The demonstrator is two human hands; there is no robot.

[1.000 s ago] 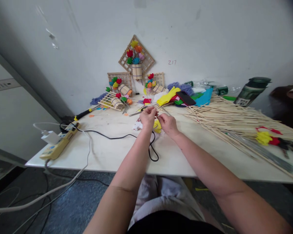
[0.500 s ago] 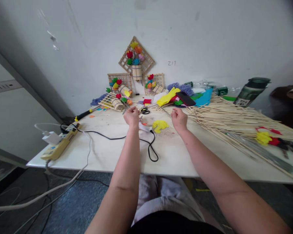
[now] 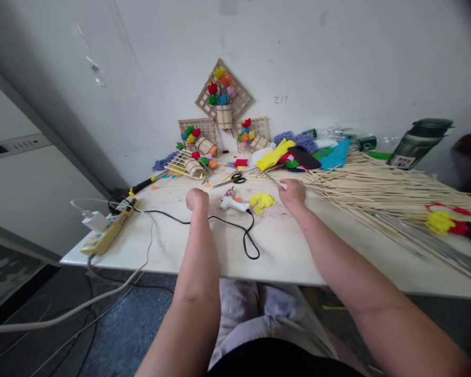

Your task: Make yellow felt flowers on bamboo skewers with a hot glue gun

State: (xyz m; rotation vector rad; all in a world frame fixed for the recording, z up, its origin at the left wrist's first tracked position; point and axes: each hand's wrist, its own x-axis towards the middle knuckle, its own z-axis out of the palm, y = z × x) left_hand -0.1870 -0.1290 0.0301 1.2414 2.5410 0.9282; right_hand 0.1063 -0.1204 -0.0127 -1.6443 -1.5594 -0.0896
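Observation:
My left hand (image 3: 197, 199) hovers low over the table, left of the glue gun, curled closed. What its fingers hold, if anything, is hidden. My right hand (image 3: 292, 193) is at the left end of the bamboo sticks, its fingers closed round a thin greyish stick (image 3: 271, 178) that points up and left. Between the hands, a white glue gun (image 3: 234, 203) lies on its side, its black cord looping toward the front edge. Beside it rests a crumpled yellow piece (image 3: 262, 202), perhaps felt or paper. Black-handled scissors (image 3: 235, 179) lie behind the glue gun.
Lattice panels with colourful flowers in stick baskets (image 3: 224, 116) lean at the wall. A big spread of bamboo sticks (image 3: 384, 183) covers the right side, below a dark green bottle (image 3: 419, 144). A yellow power strip (image 3: 110, 228) with cables sits at the left edge.
My left hand has moved left and toward me, uncovering the glue gun and the scissors' blades. My right hand has lowered slightly, its stick still at its fingers. The view has shifted a little.

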